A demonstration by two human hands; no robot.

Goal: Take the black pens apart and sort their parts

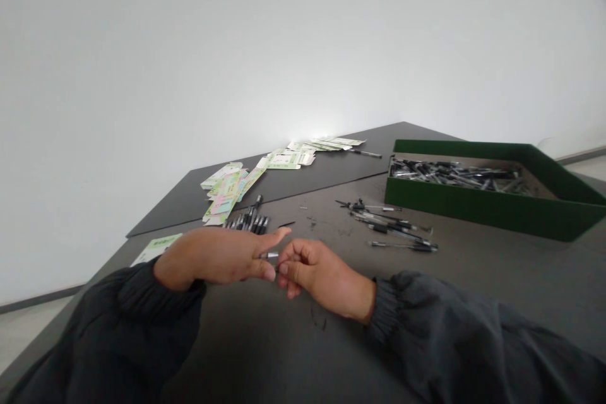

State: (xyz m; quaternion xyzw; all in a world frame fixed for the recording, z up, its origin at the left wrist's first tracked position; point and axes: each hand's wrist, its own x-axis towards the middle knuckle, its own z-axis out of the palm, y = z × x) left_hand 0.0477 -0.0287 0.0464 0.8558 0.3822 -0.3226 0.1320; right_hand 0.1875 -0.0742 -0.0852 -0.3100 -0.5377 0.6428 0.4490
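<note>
My left hand (215, 257) is over the table in front of me, closed on a pen (269, 255). Only a short silvery piece of that pen shows past the fingers. Right beside it, my right hand (315, 271) makes a pinch close to the left thumb. What its fingertips hold is too small and hidden to name. Behind my left hand lies a bunch of black-and-clear pens (249, 221), partly covered by the hand. A loose group of pens (392, 224) lies to the right, beyond my right hand.
At the right stands a green box (473, 207) with many pens inside. Flattened green-and-white cartons (227, 192) stretch along the back left of the dark table (303, 341). Another carton (156, 248) lies by my left wrist. One single pen (364, 153) is near the wall.
</note>
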